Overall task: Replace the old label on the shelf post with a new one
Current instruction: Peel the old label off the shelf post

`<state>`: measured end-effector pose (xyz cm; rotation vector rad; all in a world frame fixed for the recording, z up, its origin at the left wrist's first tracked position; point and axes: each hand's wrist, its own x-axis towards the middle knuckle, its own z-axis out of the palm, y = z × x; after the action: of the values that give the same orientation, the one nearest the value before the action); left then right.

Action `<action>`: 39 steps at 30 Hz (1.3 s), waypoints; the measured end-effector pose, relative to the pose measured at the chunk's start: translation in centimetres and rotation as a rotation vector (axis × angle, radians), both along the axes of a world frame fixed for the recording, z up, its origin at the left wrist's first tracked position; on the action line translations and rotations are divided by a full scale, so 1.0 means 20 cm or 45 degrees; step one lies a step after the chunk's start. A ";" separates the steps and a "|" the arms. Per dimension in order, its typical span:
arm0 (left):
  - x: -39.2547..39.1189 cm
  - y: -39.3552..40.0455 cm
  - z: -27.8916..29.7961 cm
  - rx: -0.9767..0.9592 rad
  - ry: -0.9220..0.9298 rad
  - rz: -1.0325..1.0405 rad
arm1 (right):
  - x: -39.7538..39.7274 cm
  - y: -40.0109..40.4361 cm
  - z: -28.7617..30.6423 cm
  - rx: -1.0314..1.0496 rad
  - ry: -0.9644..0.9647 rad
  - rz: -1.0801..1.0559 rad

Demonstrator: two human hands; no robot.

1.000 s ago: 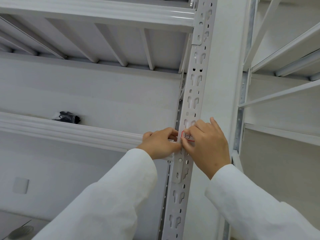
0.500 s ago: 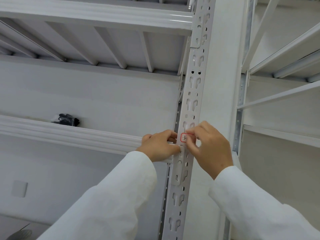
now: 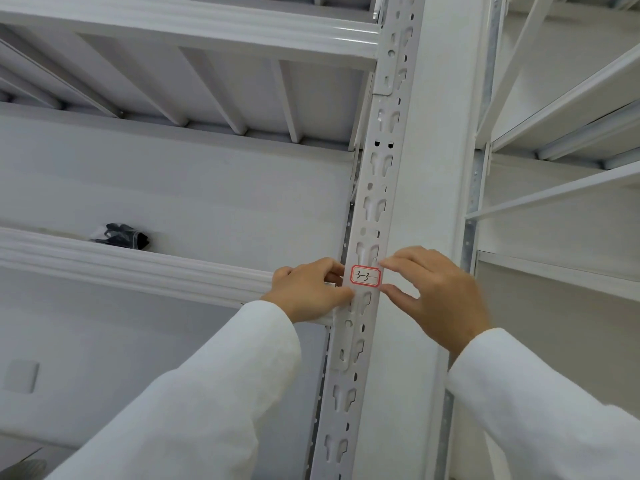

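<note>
Two hands are seen at a red-bordered label (image 3: 365, 275) on the shelf post (image 3: 375, 188) — left hand (image 3: 308, 292) pinching its edge, right hand (image 3: 440, 299) released, fingers relaxed beside it.

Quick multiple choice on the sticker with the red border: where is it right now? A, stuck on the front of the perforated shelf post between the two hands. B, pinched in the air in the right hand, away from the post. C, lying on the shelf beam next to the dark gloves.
A: the label lies flat on the shelf post, between the left hand and the right hand.
</note>
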<state>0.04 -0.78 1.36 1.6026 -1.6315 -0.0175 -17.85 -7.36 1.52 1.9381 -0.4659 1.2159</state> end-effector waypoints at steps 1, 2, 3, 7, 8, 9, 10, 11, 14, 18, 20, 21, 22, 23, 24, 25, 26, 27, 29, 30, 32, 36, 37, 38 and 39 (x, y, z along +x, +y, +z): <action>0.00 0.00 0.00 -0.001 -0.004 0.002 | 0.00 0.00 0.01 -0.037 0.046 -0.010; 0.00 0.00 0.00 -0.002 -0.006 0.002 | 0.01 0.00 0.02 -0.071 0.087 -0.026; 0.00 0.00 0.00 -0.004 -0.008 0.001 | 0.01 0.00 0.03 -0.102 0.128 -0.045; 0.01 -0.01 -0.01 -0.017 -0.008 -0.006 | 0.02 0.00 0.06 -0.200 0.245 -0.066; 0.01 -0.01 -0.01 -0.019 -0.007 -0.008 | 0.02 -0.01 0.07 -0.224 0.264 -0.058; 0.01 -0.01 -0.01 -0.020 -0.005 -0.011 | 0.02 -0.02 0.07 -0.249 0.284 -0.053; 0.01 -0.01 -0.01 -0.024 -0.004 -0.012 | 0.02 -0.02 0.08 -0.274 0.305 -0.053; 0.01 -0.01 -0.01 -0.030 -0.003 -0.013 | 0.02 -0.03 0.08 -0.295 0.324 -0.053; 0.01 -0.02 -0.02 -0.039 -0.010 -0.009 | 0.02 -0.04 0.10 -0.332 0.362 -0.059; 0.01 -0.02 -0.02 -0.048 -0.011 -0.008 | 0.03 -0.04 0.12 -0.318 0.359 -0.064; 0.02 -0.02 -0.02 -0.053 -0.004 -0.012 | 0.03 -0.04 0.14 -0.295 0.366 -0.042; 0.02 -0.02 -0.02 -0.053 -0.003 -0.014 | 0.02 -0.04 0.14 -0.290 0.382 -0.034; 0.02 -0.02 -0.02 -0.051 -0.004 -0.014 | 0.02 -0.04 0.15 -0.291 0.405 -0.029; 0.02 -0.02 -0.02 -0.052 -0.007 -0.014 | 0.02 -0.04 0.16 -0.298 0.433 -0.025; 0.02 -0.02 -0.02 -0.054 -0.009 -0.015 | 0.01 -0.03 0.17 -0.310 0.465 -0.025; 0.02 -0.02 -0.02 -0.056 -0.010 -0.017 | 0.01 -0.04 0.17 -0.324 0.497 -0.033; 0.02 -0.02 -0.02 -0.057 -0.009 -0.017 | 0.01 -0.04 0.18 -0.340 0.526 -0.053; 0.02 -0.02 -0.02 -0.057 -0.009 -0.017 | 0.01 -0.04 0.19 -0.355 0.546 -0.079; 0.02 -0.03 -0.02 -0.057 -0.015 -0.014 | 0.01 -0.05 0.20 -0.378 0.566 -0.125; 0.02 -0.03 -0.02 -0.059 -0.018 -0.012 | 0.02 -0.05 0.20 -0.384 0.569 -0.140; 0.02 -0.02 -0.02 -0.060 -0.020 -0.013 | 0.02 -0.04 0.20 -0.383 0.564 -0.154; 0.02 -0.02 -0.02 -0.057 -0.015 -0.019 | 0.02 -0.02 0.18 -0.307 0.524 -0.145; 0.02 -0.02 -0.01 -0.059 -0.015 -0.019 | 0.02 -0.01 0.17 -0.275 0.486 -0.125; 0.02 -0.02 -0.02 -0.062 -0.013 -0.019 | 0.02 0.00 0.15 -0.228 0.421 -0.086; 0.02 -0.02 -0.02 -0.063 -0.010 -0.021 | 0.02 0.01 0.14 -0.168 0.329 -0.030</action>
<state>0.42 -1.26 1.03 1.5531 -1.6392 0.0207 -17.44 -7.17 4.38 1.9355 -0.2659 0.9400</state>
